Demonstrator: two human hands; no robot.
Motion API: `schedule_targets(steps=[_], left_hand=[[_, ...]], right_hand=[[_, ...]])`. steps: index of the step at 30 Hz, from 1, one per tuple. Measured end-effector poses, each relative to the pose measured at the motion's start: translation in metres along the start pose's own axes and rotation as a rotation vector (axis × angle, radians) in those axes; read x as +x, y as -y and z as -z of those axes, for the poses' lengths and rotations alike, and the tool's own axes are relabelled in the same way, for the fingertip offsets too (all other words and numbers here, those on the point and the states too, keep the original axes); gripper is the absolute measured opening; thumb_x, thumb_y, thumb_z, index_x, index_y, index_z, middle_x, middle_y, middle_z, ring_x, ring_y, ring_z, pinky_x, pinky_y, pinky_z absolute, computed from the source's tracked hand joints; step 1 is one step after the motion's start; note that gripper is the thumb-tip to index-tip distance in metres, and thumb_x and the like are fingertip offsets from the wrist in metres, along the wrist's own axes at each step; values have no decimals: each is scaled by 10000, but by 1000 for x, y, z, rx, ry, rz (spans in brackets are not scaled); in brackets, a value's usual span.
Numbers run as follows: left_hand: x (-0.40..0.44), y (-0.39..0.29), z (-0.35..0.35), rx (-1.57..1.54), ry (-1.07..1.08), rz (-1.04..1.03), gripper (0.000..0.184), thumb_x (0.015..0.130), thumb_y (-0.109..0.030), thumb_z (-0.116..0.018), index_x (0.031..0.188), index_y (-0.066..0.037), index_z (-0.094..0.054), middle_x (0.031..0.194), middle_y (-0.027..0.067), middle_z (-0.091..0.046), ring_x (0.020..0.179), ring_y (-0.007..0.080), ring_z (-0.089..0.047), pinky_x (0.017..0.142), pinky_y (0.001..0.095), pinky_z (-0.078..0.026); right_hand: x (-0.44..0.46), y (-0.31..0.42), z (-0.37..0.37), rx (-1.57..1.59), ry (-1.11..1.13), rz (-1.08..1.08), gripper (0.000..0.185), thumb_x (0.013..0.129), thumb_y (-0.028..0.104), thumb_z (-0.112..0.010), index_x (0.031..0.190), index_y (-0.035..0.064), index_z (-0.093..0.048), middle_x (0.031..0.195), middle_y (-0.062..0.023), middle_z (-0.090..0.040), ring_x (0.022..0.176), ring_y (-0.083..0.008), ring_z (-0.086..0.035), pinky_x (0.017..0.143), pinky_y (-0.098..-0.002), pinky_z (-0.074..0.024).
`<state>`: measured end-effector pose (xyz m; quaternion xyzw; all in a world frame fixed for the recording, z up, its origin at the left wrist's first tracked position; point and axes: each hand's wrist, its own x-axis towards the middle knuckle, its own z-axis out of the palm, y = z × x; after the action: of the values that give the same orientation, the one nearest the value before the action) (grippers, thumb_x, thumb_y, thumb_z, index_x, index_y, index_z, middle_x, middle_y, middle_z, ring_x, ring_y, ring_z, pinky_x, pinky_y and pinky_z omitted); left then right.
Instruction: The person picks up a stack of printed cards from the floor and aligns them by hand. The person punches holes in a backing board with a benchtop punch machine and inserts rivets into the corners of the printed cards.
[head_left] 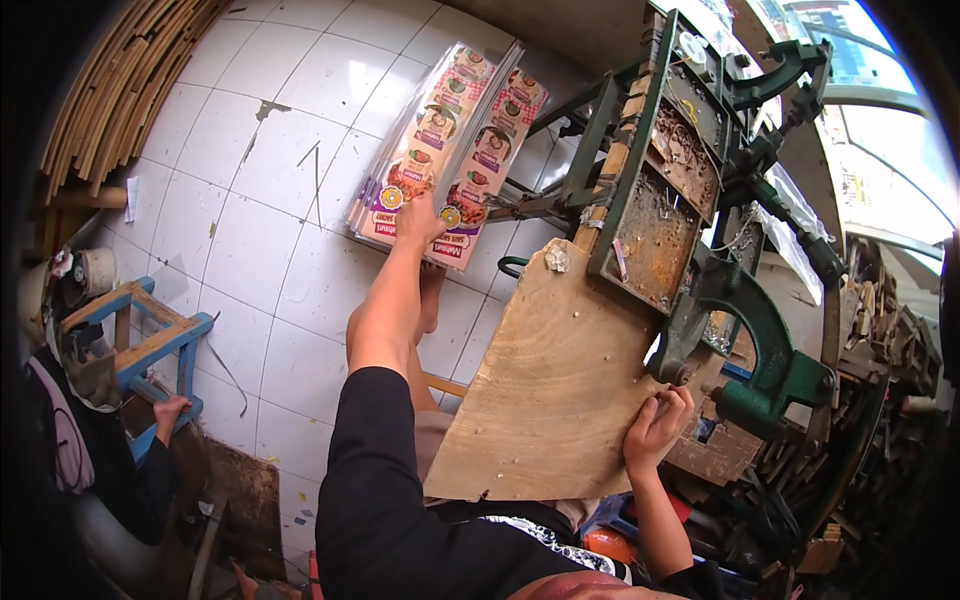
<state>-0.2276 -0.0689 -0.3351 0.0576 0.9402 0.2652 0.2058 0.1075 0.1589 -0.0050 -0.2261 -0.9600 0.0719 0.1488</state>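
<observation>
My left arm stretches forward to two side-by-side stacks of glossy printed sheets, the left stack and the right stack, with food pictures and purple-and-red lettering. At the near part of the left stack, my left hand has its fingers bent against a printed sheet; part of the grip is hidden. My right hand rests at the right edge of a thin wooden board, fingers curled close together below the green press arm. Whatever those fingertips pinch is too small to make out.
A green metal frame with a tray of small rusty bits stands at the right. Wooden strips lean at upper left on the tiled floor. At left, another person's hand is by a blue wooden stool. Wood scraps pile far right.
</observation>
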Motion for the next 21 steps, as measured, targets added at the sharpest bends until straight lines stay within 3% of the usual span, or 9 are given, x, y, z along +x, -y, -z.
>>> schedule_targets(steps=[21], left_hand=[[1, 1, -1, -18, 17, 4, 363, 694, -125, -658, 1031, -6, -590, 929, 243, -677, 901, 414, -671, 792, 482, -554]], right_hand=[[0, -1, 1, -13, 0, 9, 133, 891, 82, -522, 984, -12, -507, 1132, -219, -493, 1089, -373, -480, 971, -432, -358]])
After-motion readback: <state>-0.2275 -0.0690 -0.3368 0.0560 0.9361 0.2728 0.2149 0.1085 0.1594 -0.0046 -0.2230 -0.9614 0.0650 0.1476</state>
